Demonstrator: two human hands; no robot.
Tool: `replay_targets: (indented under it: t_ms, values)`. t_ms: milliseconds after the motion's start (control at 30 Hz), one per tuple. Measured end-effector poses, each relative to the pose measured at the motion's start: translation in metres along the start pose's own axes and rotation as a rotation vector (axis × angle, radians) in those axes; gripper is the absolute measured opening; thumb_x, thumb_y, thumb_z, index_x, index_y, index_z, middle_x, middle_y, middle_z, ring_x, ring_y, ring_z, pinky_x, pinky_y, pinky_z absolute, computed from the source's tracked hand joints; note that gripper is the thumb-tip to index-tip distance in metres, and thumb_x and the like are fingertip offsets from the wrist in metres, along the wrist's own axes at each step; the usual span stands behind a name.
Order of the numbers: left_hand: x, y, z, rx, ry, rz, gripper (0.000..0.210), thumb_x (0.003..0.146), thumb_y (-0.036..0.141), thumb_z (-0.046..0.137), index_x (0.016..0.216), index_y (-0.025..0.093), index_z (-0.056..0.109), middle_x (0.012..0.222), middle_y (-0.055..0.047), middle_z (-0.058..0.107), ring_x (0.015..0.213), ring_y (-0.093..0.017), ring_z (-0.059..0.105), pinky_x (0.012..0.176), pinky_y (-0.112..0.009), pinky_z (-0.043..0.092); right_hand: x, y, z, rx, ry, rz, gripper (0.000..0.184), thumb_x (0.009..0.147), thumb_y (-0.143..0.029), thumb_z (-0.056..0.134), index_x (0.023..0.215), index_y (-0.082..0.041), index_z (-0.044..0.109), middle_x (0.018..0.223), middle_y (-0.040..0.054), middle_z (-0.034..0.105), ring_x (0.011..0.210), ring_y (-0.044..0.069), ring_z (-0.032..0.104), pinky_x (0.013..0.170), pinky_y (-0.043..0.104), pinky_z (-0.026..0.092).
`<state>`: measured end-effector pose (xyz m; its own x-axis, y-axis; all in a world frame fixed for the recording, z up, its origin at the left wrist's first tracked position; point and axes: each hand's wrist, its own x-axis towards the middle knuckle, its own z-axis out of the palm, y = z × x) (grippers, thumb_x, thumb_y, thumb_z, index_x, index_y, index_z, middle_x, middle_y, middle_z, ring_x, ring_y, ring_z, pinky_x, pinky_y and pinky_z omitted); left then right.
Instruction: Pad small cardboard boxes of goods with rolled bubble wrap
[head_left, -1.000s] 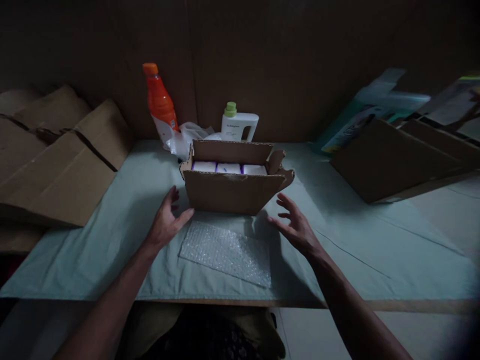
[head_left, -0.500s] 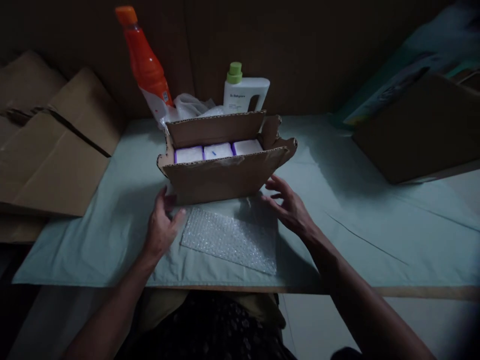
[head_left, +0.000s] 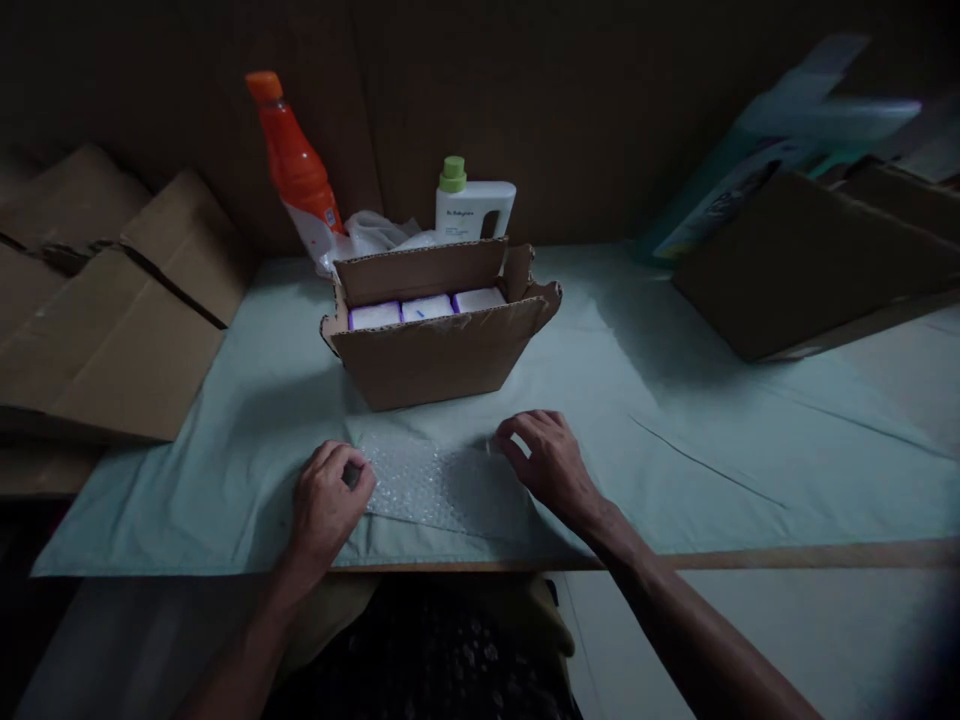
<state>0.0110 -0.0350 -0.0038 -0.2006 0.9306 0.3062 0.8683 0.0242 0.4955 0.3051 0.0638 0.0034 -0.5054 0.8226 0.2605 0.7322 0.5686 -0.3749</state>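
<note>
A sheet of bubble wrap [head_left: 439, 488] lies near the front edge of the cloth-covered table. My left hand [head_left: 330, 500] is at its left edge, thumb and forefinger closed on it in a pinch. At the far right corner, my right hand [head_left: 551, 465] pinches the sheet, and that corner looks slightly raised. Just beyond the wrap stands a cardboard box [head_left: 439, 365] with its top flaps up. Inside it sit white-topped packs [head_left: 426, 307] with purple sides, three of them visible in a row.
Behind the box stand an orange bottle [head_left: 296, 165], a white jug with a green cap [head_left: 474, 205], and crumpled clear plastic [head_left: 379, 232]. Cardboard boxes [head_left: 112, 330] are at left. At right, another box [head_left: 817, 265] and a teal bottle [head_left: 727, 180] stand on the pale green cloth [head_left: 667, 420].
Both hands have left the sides of the cardboard box, come back toward me and closed on the bubble wrap. The box stays on the table, and the view has shifted slightly.
</note>
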Motion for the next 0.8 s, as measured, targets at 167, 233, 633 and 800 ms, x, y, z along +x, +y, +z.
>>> replay_targets:
  t_ms: [167, 233, 633, 800]
  values:
    - [-0.012, -0.014, -0.004, 0.041, -0.035, -0.081, 0.014, 0.084, 0.025, 0.055, 0.071, 0.023, 0.059, 0.076, -0.002, 0.065, 0.071, -0.019, 0.062, 0.069, -0.031, 0.047, -0.009, 0.013, -0.004, -0.101, -0.070, -0.025, 0.029, 0.087, -0.028, 0.069, 0.116, -0.025, 0.070, 0.125, 0.0102, 0.073, 0.110, 0.032, 0.065, 0.087, 0.045, 0.048]
    - [-0.015, -0.016, -0.004, 0.032, -0.030, -0.079, 0.015, 0.086, 0.028, 0.055, 0.072, 0.023, 0.059, 0.077, -0.002, 0.066, 0.072, -0.019, 0.063, 0.071, -0.031, 0.048, -0.022, 0.013, 0.003, -0.101, -0.067, -0.017, 0.022, 0.088, -0.029, 0.068, 0.110, -0.026, 0.071, 0.130, 0.0097, 0.071, 0.113, 0.031, 0.064, 0.087, 0.046, 0.049]
    - [0.005, -0.009, -0.003, -0.061, -0.011, -0.119, 0.016, 0.086, 0.038, 0.062, 0.090, 0.023, 0.065, 0.086, -0.003, 0.070, 0.072, -0.019, 0.065, 0.072, -0.033, 0.053, 0.002, 0.024, -0.001, 0.044, 0.095, 0.119, 0.018, 0.091, -0.031, 0.060, 0.104, -0.023, 0.069, 0.114, 0.0120, 0.077, 0.104, 0.032, 0.071, 0.088, 0.050, 0.052]
    - [0.043, -0.017, 0.000, -0.155, 0.070, -0.133, 0.048, 0.084, 0.041, 0.065, 0.127, 0.019, 0.059, 0.118, -0.012, 0.069, 0.102, -0.025, 0.069, 0.092, -0.043, 0.057, 0.031, 0.051, -0.001, 0.241, 0.107, 0.188, 0.050, 0.089, -0.045, 0.064, 0.133, -0.023, 0.061, 0.133, 0.0146, 0.069, 0.114, 0.034, 0.068, 0.093, 0.053, 0.056]
